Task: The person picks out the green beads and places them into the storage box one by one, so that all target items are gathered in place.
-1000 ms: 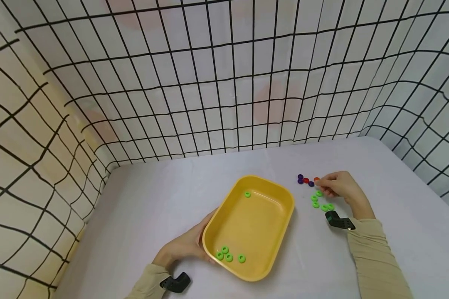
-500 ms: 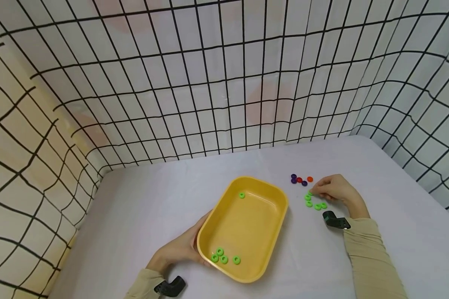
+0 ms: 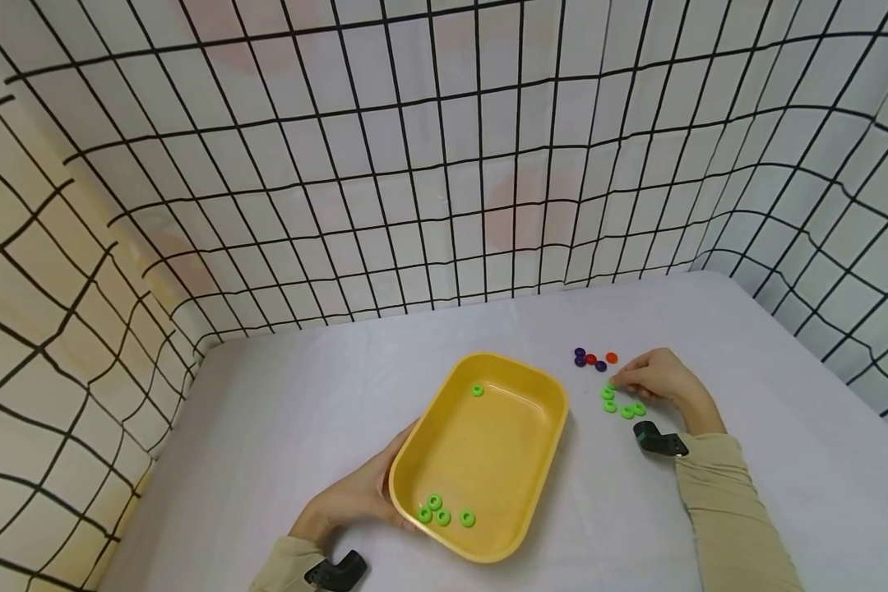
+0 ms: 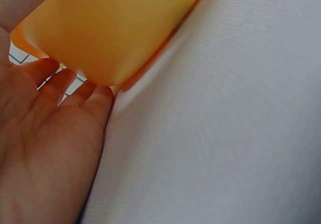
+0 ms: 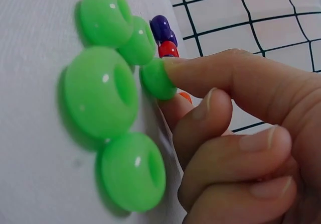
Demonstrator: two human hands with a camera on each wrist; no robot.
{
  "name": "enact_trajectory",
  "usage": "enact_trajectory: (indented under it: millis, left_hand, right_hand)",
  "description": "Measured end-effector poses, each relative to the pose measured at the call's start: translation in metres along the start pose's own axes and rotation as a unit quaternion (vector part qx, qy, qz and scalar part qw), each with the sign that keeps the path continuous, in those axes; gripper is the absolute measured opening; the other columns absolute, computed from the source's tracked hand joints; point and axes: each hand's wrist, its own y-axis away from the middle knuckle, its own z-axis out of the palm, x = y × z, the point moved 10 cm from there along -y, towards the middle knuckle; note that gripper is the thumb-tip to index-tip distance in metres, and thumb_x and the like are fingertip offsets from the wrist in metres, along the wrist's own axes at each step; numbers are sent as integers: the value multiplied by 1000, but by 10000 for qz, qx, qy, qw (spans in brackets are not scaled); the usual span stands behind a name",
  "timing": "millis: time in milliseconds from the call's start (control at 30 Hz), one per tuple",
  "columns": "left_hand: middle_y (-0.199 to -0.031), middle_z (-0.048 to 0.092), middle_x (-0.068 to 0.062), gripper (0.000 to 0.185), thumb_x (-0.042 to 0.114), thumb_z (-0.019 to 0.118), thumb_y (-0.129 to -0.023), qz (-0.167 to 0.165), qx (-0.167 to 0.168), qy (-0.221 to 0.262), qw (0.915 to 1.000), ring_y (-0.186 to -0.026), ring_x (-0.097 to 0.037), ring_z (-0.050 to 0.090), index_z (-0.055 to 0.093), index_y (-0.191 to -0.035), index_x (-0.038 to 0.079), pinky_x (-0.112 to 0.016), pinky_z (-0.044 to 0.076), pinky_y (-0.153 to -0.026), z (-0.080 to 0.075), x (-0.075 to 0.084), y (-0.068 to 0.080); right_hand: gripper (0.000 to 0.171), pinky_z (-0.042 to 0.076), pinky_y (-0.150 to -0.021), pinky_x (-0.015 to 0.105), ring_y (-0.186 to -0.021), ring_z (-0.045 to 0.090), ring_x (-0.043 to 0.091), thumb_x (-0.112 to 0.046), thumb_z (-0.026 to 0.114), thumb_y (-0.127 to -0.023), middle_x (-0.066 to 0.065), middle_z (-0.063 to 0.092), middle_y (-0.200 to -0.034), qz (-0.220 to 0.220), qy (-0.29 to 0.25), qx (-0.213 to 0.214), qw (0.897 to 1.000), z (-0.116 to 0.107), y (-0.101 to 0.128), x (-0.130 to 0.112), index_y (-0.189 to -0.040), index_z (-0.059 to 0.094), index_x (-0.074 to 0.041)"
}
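Note:
A yellow plastic tray (image 3: 488, 460) stands slanted in the head view, with several green ring beads (image 3: 442, 516) at its near end and one more green bead (image 3: 477, 390) at its far end. My left hand (image 3: 363, 493) grips the tray's left side, its fingertips (image 4: 103, 91) against the outer wall in the left wrist view. Right of the tray, my right hand (image 3: 666, 380) pinches a green ring bead (image 5: 156, 81) between thumb and index finger, while the other fingers curl below. Several loose green beads (image 5: 100, 93) lie on the cloth beside it.
Beyond the green beads are several purple beads (image 3: 580, 361), a red bead (image 3: 591, 359) and an orange bead (image 3: 612, 358). A white cloth (image 3: 303, 395) covers the table. Black grid netting (image 3: 444, 164) stands along its back and sides.
My right hand has moved from beside the orange bead toward me, to the farthest green bead, and pinches it. The left hand keeps its grip on the tray.

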Motion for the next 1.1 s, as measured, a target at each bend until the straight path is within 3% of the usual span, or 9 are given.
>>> enact_trajectory:
  millis: [400,800,967,1100]
  left_hand:
    - [-153,16,5,118,13,86,-59,-48,44,-23,10000,-137,-19,21,10,-147,31,-29,19,-109,0,-1,1]
    - [-153,15,5,117,18,86,-60,24,-19,100,9999,-137,-19,20,10,-148,30,-41,15,-110,1,2,-1]
    - [-153,15,6,117,17,87,-59,7,11,69,10000,-137,-19,19,10,-147,31,-46,13,-110,2,0,-1]
    - [-153,16,6,118,17,87,-59,-38,78,33,10000,-137,-19,19,10,-147,32,-49,12,-109,1,-1,2]
  right_hand:
    - [29,34,-44,21,-47,44,10,-26,67,-81,-3,50,-55,47,-3,-114,9999,4,-2,-1,-90,64,2]
    - [35,35,-47,20,-49,44,9,-27,65,-83,-2,52,-60,-48,-274,-26,9996,2,3,-5,-98,63,4]
    - [41,35,-49,22,-51,43,9,-30,66,-83,-1,50,-60,-423,-399,155,9982,-8,12,-24,-100,60,7]
    - [46,35,-49,25,-50,42,11,-35,68,-81,-2,46,-57,-941,-289,233,9949,-9,17,-68,-100,61,6]
